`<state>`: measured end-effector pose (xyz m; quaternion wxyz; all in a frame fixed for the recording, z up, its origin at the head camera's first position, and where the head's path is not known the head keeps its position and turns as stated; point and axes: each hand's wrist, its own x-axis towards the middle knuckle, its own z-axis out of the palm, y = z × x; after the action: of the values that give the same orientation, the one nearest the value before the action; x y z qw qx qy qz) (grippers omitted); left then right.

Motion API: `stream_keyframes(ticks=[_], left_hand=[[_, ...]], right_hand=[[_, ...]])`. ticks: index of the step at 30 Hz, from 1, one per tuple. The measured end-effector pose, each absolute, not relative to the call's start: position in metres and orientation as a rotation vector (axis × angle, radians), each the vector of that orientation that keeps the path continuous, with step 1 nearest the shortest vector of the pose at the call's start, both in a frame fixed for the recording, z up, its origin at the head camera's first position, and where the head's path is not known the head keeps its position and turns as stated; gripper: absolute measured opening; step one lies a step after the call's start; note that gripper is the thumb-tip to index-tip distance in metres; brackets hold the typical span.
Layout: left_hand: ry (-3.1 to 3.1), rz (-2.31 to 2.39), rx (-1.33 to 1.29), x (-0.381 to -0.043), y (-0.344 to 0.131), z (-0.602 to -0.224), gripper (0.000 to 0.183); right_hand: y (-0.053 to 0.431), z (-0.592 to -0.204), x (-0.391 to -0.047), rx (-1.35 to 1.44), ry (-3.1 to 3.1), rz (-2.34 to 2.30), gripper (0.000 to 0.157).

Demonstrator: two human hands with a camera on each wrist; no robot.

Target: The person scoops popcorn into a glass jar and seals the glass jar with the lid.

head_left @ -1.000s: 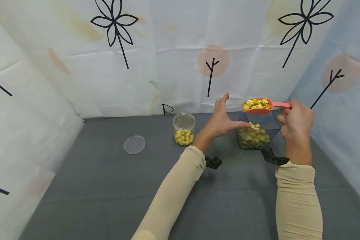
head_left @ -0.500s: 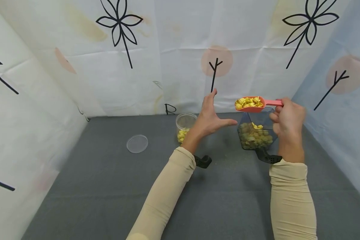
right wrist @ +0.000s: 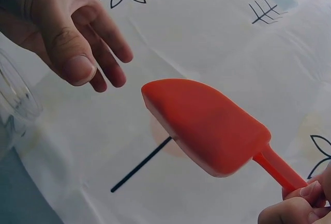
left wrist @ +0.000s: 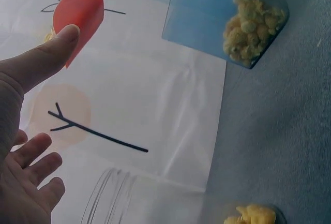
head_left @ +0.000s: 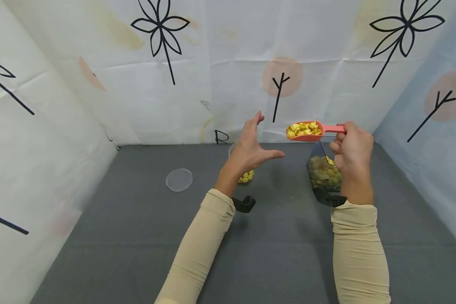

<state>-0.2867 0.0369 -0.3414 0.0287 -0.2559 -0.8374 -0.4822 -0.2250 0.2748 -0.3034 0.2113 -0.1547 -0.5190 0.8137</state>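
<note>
My right hand (head_left: 353, 145) grips the handle of a coral-red scoop (right wrist: 207, 125), held level in the air and heaped with yellow popcorn (head_left: 304, 128). Below and behind that hand stands a clear square container (head_left: 314, 162) partly filled with popcorn. My left hand (head_left: 245, 150) hovers with thumb and fingers spread apart, holding nothing, to the left of the scoop. Behind it, a round clear jar (left wrist: 111, 198) with some popcorn in the bottom is mostly hidden in the head view; its mouth edge shows in the right wrist view.
A clear round lid (head_left: 179, 180) lies flat on the grey tabletop (head_left: 144, 236), left of the jar. White cloth walls (head_left: 228, 84) with black line flowers enclose the back and both sides. A black wrist camera (head_left: 244, 204) sits on each wrist.
Both hands have shifted left together, the right carrying the loaded scoop away from over the square container. The left hand now covers most of the jar in the head view.
</note>
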Motion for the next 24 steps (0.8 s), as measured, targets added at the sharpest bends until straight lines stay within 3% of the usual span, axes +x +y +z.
stream_keyframes(ticks=[12,24], left_hand=[[-2.590,-1.365,-0.714,-0.294,0.005,-0.357,0.115],[-2.619,-1.524,-0.620,-0.297,-0.009,-0.380,0.104]], right_hand=[[0.247,-0.310,-0.235,-0.388,-1.388,2.355,0.022],[0.224,-0.325,-0.240,-0.333,-1.438,2.370,0.026]])
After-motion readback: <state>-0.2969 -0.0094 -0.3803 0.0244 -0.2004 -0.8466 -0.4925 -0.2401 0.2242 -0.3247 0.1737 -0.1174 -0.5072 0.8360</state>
